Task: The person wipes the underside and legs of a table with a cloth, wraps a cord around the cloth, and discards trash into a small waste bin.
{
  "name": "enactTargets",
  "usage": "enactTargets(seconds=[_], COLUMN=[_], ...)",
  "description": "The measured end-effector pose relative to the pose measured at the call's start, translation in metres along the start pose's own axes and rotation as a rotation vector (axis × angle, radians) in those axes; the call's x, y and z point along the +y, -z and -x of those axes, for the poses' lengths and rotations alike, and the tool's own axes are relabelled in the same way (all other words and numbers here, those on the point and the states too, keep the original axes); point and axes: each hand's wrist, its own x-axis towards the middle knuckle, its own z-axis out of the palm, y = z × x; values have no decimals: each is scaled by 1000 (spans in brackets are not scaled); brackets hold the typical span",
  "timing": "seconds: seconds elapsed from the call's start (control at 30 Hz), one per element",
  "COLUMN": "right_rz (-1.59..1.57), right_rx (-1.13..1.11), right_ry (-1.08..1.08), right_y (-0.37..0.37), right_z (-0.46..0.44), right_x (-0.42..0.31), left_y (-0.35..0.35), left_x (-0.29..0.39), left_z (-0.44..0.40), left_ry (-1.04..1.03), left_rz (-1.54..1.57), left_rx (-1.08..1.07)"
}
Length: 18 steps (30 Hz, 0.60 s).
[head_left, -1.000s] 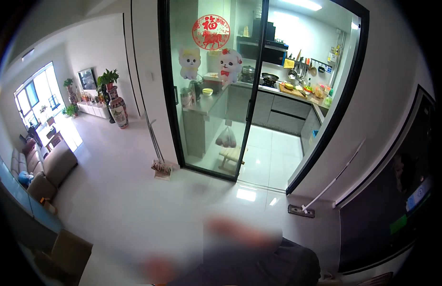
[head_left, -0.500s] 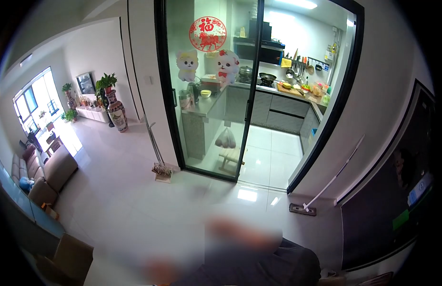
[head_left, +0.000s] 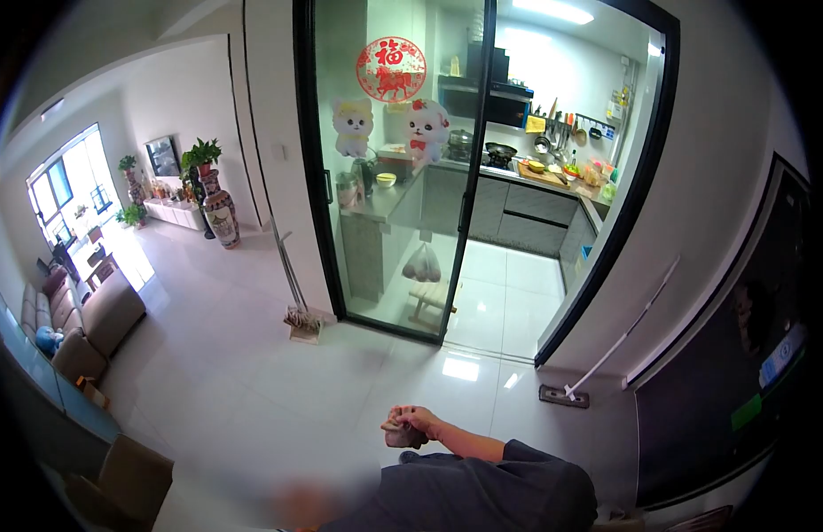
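Left of the black-framed glass sliding door (head_left: 385, 164), I see a tall, patterned vase (head_left: 220, 213). In front of the door, the left hand (head_left: 301, 505) is too blurred for me to tell its grip; the right hand (head_left: 416, 420) grasps a small greyish-brown object (head_left: 404, 436). Right of the door leans a white-handled flat mop (head_left: 564, 396).

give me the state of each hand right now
Left hand: blurred, so open or closed cannot be told.
Right hand: closed, holding a small greyish item, exact kind unclear.
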Motion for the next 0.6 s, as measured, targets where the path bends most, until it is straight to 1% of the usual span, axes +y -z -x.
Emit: enactTargets(seconds=[0.13,0.2,0.23,0.3,0.33,0.4,0.53,0.6], right_rz=[-39,-50,-44,-15,-9,-38,-29,-45], right_rx=[-45,-25,-26,-19,-20,-51,-28,-39], right_ry=[-8,-10,-12,-2,-4,6,-5,5], right_y=[12,14,15,18,15,7,14,16], right_z=[-19,-19,-19,-19,-8,14,0,-1], right_x=[17,20,21,23,13,-5,10,12], left_y=[-13,-12,-13,-14,-21,-33,-17,-14], left_x=[-10,-11,-10,-11,-11,-10,-7,-9], left_z=[9,11,11,12,19,32,23,22], left_ry=[-70,-131,-130,-150,-149,-221,-231,-324], left_rz=[-19,-3,3,-89,-83,-240,-279,-261], left_rx=[7,-164,-162,-230,-229,-47,-20,-36])
